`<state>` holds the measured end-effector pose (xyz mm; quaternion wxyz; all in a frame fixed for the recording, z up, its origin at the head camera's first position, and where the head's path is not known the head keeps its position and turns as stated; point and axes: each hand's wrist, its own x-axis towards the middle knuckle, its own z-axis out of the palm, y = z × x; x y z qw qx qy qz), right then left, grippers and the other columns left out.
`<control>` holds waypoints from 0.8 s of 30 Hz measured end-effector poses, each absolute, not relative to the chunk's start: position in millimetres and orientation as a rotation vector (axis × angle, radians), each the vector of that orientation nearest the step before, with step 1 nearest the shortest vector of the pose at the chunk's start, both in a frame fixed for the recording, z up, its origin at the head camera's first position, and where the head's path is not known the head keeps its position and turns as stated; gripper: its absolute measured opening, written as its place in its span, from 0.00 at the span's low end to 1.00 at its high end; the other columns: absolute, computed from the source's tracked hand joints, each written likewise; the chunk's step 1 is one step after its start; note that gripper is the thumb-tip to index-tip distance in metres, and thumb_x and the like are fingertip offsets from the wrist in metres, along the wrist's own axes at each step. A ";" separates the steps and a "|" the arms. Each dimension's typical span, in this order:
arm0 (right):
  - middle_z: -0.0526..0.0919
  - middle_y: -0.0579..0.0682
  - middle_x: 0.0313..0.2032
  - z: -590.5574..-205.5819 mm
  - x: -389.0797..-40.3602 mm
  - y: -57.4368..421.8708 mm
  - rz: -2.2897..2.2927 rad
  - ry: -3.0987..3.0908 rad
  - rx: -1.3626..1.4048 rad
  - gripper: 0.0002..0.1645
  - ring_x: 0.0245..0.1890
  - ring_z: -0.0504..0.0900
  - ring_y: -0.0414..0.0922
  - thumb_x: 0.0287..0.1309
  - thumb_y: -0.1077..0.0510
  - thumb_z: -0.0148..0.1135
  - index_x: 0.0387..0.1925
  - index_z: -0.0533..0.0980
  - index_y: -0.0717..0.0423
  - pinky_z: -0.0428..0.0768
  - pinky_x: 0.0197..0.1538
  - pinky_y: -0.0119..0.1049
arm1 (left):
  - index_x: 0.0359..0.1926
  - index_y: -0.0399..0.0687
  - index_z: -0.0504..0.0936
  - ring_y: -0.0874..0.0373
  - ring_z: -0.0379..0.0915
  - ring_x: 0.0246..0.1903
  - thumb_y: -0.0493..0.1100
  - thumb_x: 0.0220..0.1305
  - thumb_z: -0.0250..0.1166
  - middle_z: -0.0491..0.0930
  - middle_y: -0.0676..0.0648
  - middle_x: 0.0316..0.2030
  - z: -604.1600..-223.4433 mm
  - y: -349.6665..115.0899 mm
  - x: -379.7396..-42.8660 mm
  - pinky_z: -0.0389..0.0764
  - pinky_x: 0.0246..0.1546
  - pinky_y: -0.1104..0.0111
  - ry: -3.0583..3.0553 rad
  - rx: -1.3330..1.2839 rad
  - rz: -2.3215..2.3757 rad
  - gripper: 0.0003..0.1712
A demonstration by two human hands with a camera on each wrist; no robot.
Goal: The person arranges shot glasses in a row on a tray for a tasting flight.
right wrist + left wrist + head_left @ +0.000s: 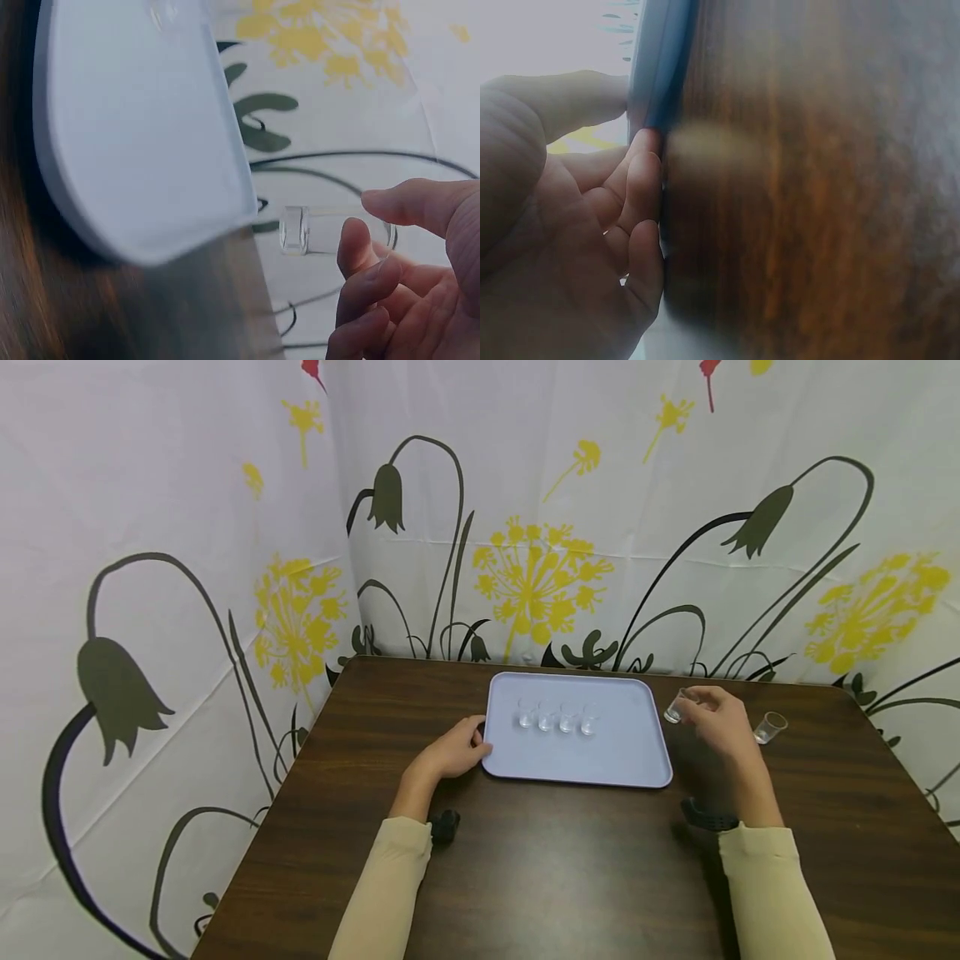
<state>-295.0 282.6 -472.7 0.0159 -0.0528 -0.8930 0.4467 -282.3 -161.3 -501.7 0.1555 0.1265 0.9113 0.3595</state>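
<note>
A pale blue-grey rectangular tray (630, 752) lies on the table with several small clear shot glasses (567, 720) standing in a row on it. My left hand (452, 750) grips the tray's left edge. In the left wrist view the thumb (585, 97) is on the rim and the fingertips (643, 180) are curled at its underside, near the tabletop. Just past the tray's right edge, my right hand (718, 720) pinches another shot glass (322, 229) between thumb and fingers, its thick base pointing toward the tray in the right wrist view.
One more shot glass (770, 727) is on the table to the right of my right hand. The dark brown wooden table (570, 868) reaches back to a white curtain (660, 510) with yellow and dark green flower prints.
</note>
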 end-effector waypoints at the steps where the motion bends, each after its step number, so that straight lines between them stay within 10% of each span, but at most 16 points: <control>1: 0.87 0.53 0.37 -472.5 -295.6 279.3 1.387 -2.780 -0.155 0.36 0.31 0.78 0.42 0.78 0.43 0.60 0.72 0.72 0.65 0.77 0.34 0.35 | 0.78 0.31 0.63 0.53 0.70 0.45 0.42 0.79 0.60 0.72 0.44 0.45 -502.2 -161.3 -282.3 0.71 0.53 0.58 2.607 0.365 1.031 0.34; 24: 0.85 0.45 0.27 -480.5 -301.6 229.2 1.513 -2.795 0.043 0.32 0.23 0.73 0.39 0.76 0.46 0.65 0.67 0.76 0.65 0.73 0.29 0.35 | 0.80 0.32 0.61 0.54 0.70 0.44 0.43 0.80 0.60 0.73 0.44 0.46 -505.5 -163.5 -285.0 0.72 0.51 0.61 2.593 0.358 1.025 0.36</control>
